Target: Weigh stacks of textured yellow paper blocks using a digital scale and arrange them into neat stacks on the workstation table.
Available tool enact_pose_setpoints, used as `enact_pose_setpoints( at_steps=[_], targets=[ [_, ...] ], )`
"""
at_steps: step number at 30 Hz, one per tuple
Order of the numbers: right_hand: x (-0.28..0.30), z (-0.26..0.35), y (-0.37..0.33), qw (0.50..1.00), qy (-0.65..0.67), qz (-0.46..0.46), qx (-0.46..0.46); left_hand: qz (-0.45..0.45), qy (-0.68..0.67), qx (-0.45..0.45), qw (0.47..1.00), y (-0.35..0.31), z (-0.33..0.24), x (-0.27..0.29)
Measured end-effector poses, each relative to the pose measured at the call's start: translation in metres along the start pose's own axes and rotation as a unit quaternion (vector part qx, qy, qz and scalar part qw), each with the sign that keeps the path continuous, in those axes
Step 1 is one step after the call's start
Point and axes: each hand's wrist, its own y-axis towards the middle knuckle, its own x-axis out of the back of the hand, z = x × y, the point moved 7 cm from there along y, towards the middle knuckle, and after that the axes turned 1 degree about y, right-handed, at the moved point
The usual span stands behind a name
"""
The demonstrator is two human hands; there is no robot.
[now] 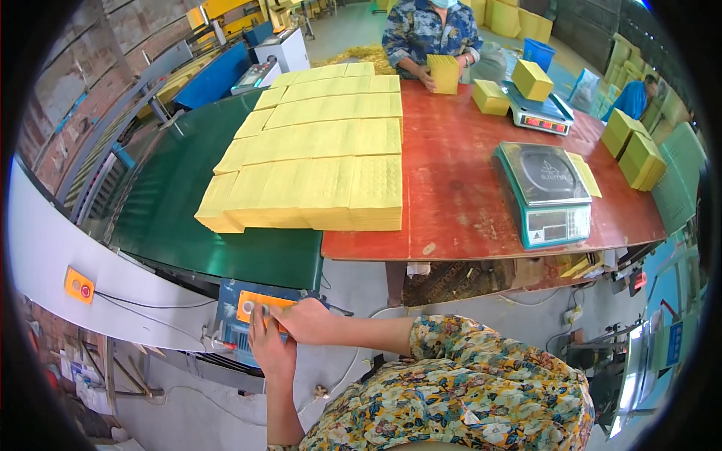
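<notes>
Workshop, green conveyor belt (pixel 173 203) beside a red table (pixel 466 195). Below the belt's near edge: blue control box (pixel 252 312), orange panel. Your left hand (pixel 269 347) and right hand (pixel 304 319) rested on it, fingers together, pressing. On the belt: yellow paper stacks (pixel 316 150). On the table: weighing scale (pixel 545 194).

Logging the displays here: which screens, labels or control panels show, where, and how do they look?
Near scale: red table's right end, teal, dark display.
Far scale: table's far end, red digits.
Control box: under both hands, blue, orange plate.
Orange button plate: white conveyor side.
</notes>
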Motion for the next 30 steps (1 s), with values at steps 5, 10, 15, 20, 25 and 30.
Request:
enact_pose_setpoints(
  at_steps=[5, 10, 15, 20, 25, 30],
  targets=[
    [0.0002, 0.0006, 0.0013, 1.000, 0.008, -0.001, -0.009, 0.003, -0.001, 0.000, 1.000, 0.0006, -0.0022, 0.0020],
    [-0.0011, -0.0005, 0.0009, 1.000, -0.004, -0.001, -0.009, 0.013, -0.003, 0.010, 1.000, 0.0008, -0.0008, 0.0005],
    [-0.0004, 0.0007, -0.0005, 1.000, 0.009, -0.017, -0.005, 0.012, 0.011, 0.016, 1.000, 0.0001, 0.0016, -0.0022],
    [0.0026, 0.0025, 0.0015, 0.999, -0.004, 0.027, -0.026, 0.011, 0.010, 0.014, 1.000, -0.0007, 0.0041, -0.0023],
    [-0.0003, 0.0019, 0.0000, 0.997, -0.007, 0.060, -0.040, 0.005, 0.000, 0.014, 1.000, -0.0019, 0.0045, -0.0029],
    [-0.0023, -0.0015, -0.0008, 1.000, 0.009, 0.008, -0.018, 0.009, 0.003, -0.004, 1.000, 0.0009, -0.0004, 0.0010]
  ],
)
